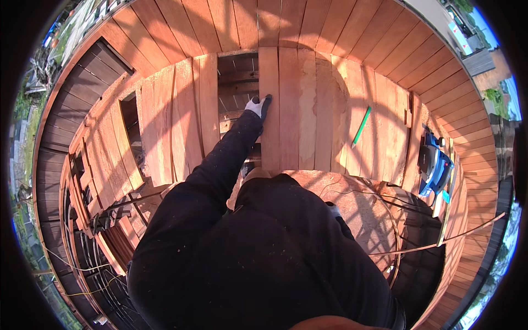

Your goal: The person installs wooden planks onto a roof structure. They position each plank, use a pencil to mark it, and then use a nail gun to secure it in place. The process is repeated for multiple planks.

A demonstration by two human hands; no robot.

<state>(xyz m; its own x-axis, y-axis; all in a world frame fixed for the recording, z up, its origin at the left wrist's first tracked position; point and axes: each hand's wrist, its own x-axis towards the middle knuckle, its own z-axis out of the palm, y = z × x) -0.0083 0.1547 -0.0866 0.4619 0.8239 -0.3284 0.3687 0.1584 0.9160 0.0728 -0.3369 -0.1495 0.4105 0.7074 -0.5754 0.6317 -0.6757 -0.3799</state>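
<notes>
My left hand, in a white and dark glove, reaches forward with the arm outstretched. Its fingers close on the left edge of a reddish wooden plank, beside a gap in the boards that shows dark framing below. Left of this gap lies another plank; to the right several boards lie side by side, one with a damp-looking patch. Of my right hand only a bit of pale glove shows beside my body; its fingers are hidden.
A green stick-like tool lies on the boards to the right. Farther right rests a blue power tool. A second, narrower opening breaks the boards at left. A curved slatted wooden wall surrounds the work; cables hang at lower left.
</notes>
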